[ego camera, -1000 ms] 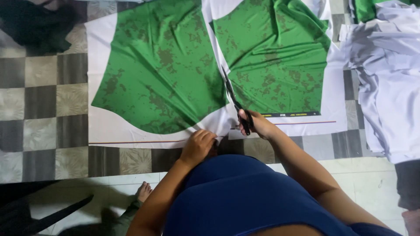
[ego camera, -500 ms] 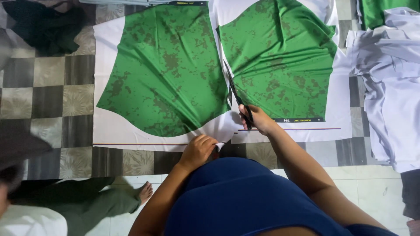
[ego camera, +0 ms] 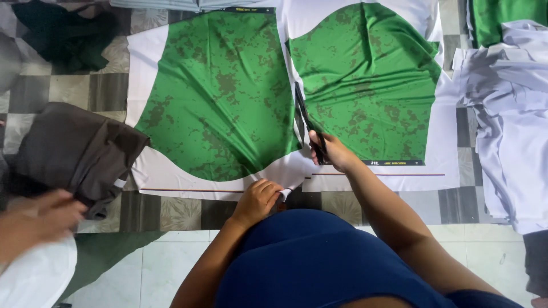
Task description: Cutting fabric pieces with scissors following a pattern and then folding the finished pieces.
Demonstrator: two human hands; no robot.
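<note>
Scissors [ego camera: 308,122], black-handled and gripped in my right hand [ego camera: 334,153], sit partway up the white strip splitting the green-printed white fabric sheet [ego camera: 220,102] on the floor, left hand [ego camera: 260,199] pinching its near edge, most of the strip uncut.

Soft matt printed cloth [ego camera: 222,97] in green and white, dark metal scissors [ego camera: 308,122] lying on it, glossy checked floor tiles [ego camera: 68,91] beside the cloth, crumpled white fabric [ego camera: 508,114]

Head camera looks straight down, close above the floor [ego camera: 171,268].
</note>
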